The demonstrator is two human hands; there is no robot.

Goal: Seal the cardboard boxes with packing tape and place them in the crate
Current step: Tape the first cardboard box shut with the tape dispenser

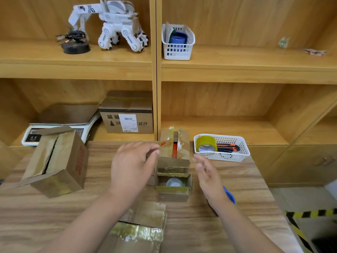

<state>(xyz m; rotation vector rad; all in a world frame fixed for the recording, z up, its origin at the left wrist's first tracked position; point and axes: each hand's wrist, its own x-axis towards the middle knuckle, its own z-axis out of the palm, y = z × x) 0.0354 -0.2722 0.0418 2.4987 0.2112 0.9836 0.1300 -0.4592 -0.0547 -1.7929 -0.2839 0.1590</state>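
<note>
Found small brown cardboard box (173,192) w/ flaps up, untaped. Saw L hand (134,167) pinching its far-left flap; R hand (207,176) just right of box, fingers loose, holding nothing. Judged step: closing flaps, pre-tape. Next prob. needed flaps pressed flat, then yellowish packing-tape roll (206,143) fetched from white plastic basket (242,154) behind-right of box. Spotted no crate.

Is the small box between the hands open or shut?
Open: the small box has flaps spread, and a pale round item shows inside.

Blue obj (230,196) mostly hidden behind rt hand (209,177).
</note>
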